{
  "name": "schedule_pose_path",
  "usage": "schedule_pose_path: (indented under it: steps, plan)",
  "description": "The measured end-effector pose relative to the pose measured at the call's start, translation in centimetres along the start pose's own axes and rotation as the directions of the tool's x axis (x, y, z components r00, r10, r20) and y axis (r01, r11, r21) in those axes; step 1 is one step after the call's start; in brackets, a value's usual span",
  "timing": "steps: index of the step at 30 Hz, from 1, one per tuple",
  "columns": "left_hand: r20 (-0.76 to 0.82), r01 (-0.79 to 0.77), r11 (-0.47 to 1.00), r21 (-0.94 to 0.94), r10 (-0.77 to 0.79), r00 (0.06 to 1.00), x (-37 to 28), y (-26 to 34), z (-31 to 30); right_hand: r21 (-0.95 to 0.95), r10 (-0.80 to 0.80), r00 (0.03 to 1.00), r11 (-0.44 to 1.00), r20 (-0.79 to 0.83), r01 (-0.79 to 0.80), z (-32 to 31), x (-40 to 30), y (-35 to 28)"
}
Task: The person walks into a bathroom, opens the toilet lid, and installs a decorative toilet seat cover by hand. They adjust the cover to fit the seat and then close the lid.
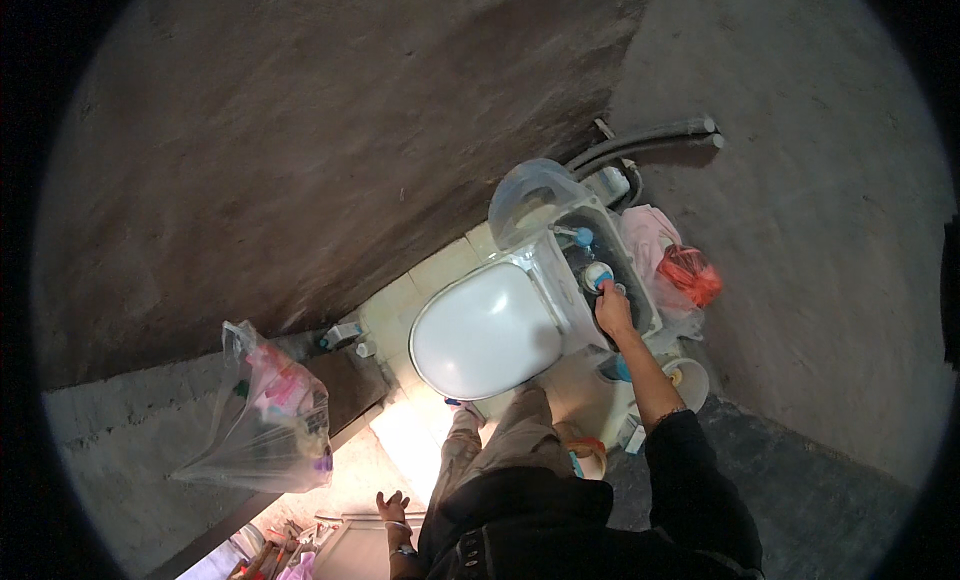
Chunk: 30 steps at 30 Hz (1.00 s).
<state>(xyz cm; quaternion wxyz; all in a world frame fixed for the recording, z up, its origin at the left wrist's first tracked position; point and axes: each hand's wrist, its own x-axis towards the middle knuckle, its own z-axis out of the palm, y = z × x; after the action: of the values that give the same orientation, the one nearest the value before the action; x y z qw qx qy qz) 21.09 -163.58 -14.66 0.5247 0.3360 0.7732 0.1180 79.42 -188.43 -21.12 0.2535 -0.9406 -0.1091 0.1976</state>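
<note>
My right hand point(613, 310) reaches down into the open cistern point(639, 302) of a white toilet. Its fingers are closed at the blue piece of a round white fitting, apparently the flush valve point(598, 274), and partly hide it. A blue-capped fill valve point(583, 237) stands farther back in the cistern, with water around it. The closed toilet lid point(487, 332) lies in front of the cistern. My left hand point(393, 506) hangs low beside my leg, fingers apart, holding nothing.
A clear plastic bag point(281, 415) with pink items hangs at left. A translucent sheet point(532, 201) leans by the cistern, near grey pipes point(645, 141). Bags with a red bundle point(688, 274) lie behind it. A white bucket point(688, 385) and small carton point(632, 435) stand at right.
</note>
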Motion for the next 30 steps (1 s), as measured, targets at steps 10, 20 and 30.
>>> schedule_pose_path:
  steps: [10,20,30]
  plan:
    - [0.052,-0.052,0.998,0.041,0.050,0.997,0.8,0.4,0.4,-0.258,-0.009,0.995,0.966,0.097,0.034,0.2,-0.3,0.7]
    - [0.031,-0.035,0.999,0.041,0.034,0.999,0.9,-0.1,0.0,-0.421,0.077,0.973,0.907,0.217,0.022,0.4,0.7,-0.5]
    - [0.069,-0.096,0.995,0.012,0.095,0.993,2.3,0.7,0.6,-0.340,0.028,0.990,0.940,0.138,0.021,-0.7,0.3,-0.6]
